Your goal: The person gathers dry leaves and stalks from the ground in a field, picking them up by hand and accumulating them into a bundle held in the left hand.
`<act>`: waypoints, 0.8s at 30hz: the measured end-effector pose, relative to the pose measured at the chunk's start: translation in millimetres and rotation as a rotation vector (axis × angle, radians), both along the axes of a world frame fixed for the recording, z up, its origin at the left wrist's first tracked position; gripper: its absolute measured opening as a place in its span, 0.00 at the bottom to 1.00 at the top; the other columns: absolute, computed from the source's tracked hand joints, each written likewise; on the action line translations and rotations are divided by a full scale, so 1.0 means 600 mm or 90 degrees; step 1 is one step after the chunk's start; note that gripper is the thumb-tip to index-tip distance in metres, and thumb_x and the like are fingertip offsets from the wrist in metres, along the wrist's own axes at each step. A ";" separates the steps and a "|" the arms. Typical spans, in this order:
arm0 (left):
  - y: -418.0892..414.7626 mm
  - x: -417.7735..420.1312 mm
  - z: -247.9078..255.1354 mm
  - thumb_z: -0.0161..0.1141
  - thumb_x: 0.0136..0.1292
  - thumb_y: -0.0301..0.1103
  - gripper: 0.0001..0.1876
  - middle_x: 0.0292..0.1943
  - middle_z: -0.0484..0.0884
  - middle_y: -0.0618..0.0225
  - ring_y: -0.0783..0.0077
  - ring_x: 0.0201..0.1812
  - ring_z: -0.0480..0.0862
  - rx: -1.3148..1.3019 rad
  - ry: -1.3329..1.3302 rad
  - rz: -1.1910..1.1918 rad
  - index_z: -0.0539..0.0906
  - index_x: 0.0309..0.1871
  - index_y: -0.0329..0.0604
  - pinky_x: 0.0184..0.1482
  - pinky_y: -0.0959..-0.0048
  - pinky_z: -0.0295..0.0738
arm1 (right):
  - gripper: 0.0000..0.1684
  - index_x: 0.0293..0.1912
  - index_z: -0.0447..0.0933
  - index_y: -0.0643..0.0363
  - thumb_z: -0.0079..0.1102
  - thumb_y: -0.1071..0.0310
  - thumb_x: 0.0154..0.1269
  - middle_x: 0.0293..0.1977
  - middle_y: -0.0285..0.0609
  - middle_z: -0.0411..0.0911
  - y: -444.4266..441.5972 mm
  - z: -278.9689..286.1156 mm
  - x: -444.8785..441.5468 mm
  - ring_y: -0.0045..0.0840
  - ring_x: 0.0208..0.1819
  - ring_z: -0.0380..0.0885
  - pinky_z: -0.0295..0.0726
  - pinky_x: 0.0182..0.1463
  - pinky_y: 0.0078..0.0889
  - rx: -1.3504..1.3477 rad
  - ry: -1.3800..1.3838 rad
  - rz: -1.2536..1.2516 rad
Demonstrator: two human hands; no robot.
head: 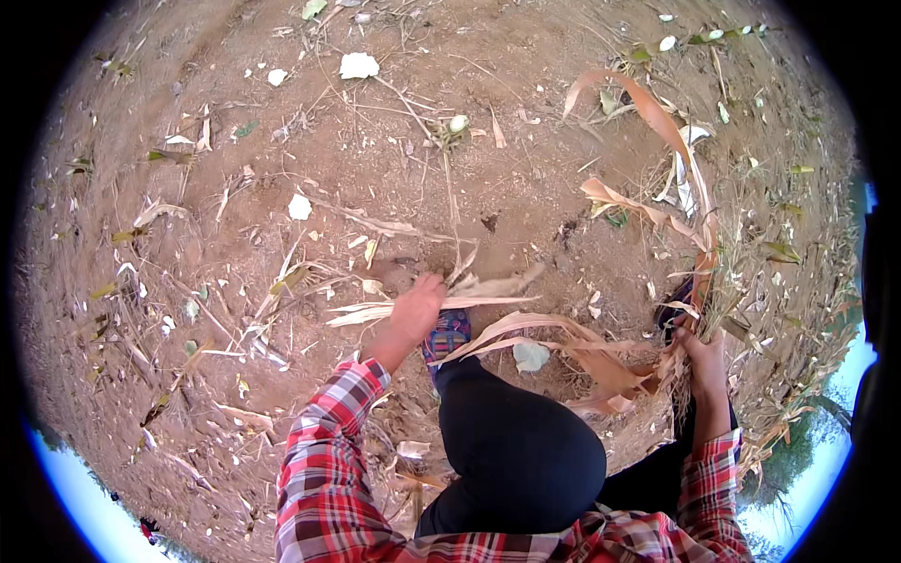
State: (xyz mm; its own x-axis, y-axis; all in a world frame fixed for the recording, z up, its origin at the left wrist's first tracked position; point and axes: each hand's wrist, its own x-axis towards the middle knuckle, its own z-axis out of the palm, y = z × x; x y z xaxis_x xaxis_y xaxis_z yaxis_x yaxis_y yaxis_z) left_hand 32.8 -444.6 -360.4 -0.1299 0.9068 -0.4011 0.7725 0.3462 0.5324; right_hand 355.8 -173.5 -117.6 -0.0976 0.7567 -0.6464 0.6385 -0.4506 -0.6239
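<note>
My left hand (417, 310) is low over the soil in front of my shoe (448, 336), its fingers closed around the base of dry leaves (493, 285) that fan out to both sides. At the right, my right hand (700, 352) grips a bundle of dry maize stalks and leaves (706, 267). Long curled tan leaves stick out of this bundle upward and towards my knee. Its fingertips are partly hidden by the leaves.
Brown soil (394, 176) carries dry leaf scraps and pale leaves. A cut stalk stub (457, 125) stands ahead, another stub (290, 280) at the left. More cut stubs run in rows at both sides. A grey-green leaf (531, 356) lies beside my knee.
</note>
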 end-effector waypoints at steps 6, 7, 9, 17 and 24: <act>0.051 0.018 0.051 0.68 0.44 0.30 0.36 0.64 0.60 0.54 0.51 0.64 0.63 0.039 0.100 0.046 0.65 0.59 0.38 0.53 0.64 0.75 | 0.10 0.40 0.76 0.62 0.58 0.75 0.55 0.30 0.35 0.76 -0.006 0.012 -0.008 0.18 0.29 0.75 0.76 0.33 0.22 -0.002 0.019 -0.014; 0.069 0.000 0.057 0.71 0.42 0.32 0.40 0.64 0.59 0.53 0.51 0.65 0.61 0.040 0.100 0.072 0.63 0.60 0.39 0.54 0.63 0.75 | 0.10 0.40 0.76 0.62 0.58 0.75 0.55 0.30 0.35 0.76 -0.006 0.012 -0.008 0.18 0.29 0.75 0.76 0.33 0.21 0.000 0.018 -0.006; 0.102 -0.028 0.036 0.74 0.38 0.34 0.46 0.65 0.58 0.52 0.51 0.66 0.60 0.000 0.115 0.087 0.60 0.62 0.39 0.55 0.63 0.74 | 0.11 0.41 0.76 0.62 0.58 0.76 0.55 0.31 0.35 0.76 -0.006 0.003 0.003 0.19 0.29 0.75 0.76 0.33 0.22 0.011 0.020 -0.005; 0.089 0.004 -0.040 0.63 0.52 0.34 0.20 0.41 0.79 0.56 0.55 0.43 0.81 -0.124 0.189 0.050 0.73 0.47 0.38 0.42 0.64 0.79 | 0.12 0.41 0.75 0.63 0.58 0.77 0.55 0.32 0.36 0.76 -0.010 0.021 -0.012 0.20 0.31 0.75 0.77 0.33 0.23 0.049 0.052 -0.019; 0.109 0.024 0.046 0.61 0.56 0.36 0.15 0.30 0.82 0.57 0.59 0.32 0.83 -0.036 -0.163 0.373 0.77 0.45 0.42 0.37 0.64 0.77 | 0.11 0.42 0.76 0.63 0.58 0.77 0.57 0.36 0.34 0.77 -0.012 0.023 0.008 0.17 0.37 0.74 0.72 0.41 0.20 0.044 0.095 -0.035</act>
